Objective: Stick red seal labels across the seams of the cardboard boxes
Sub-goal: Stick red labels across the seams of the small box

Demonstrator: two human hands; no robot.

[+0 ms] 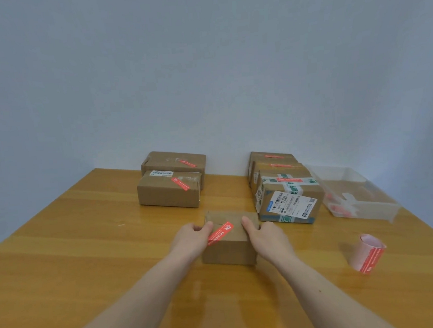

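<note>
A small cardboard box [230,250] sits in the middle of the table with a red seal label [220,233] stuck slantwise across its top seam. My left hand [191,237] grips the box's left side, thumb on top beside the label. My right hand [263,234] grips its right side, thumb on the top. A curled roll of red labels [367,254] lies on the table to the right.
Two labelled boxes [169,193] stand at the back left. Three more boxes [288,197] stand at the back right, the nearest wrapped in printed tape. A clear plastic bin [357,194] holding red scraps sits at the far right. The wooden table [88,264] meets the wall behind.
</note>
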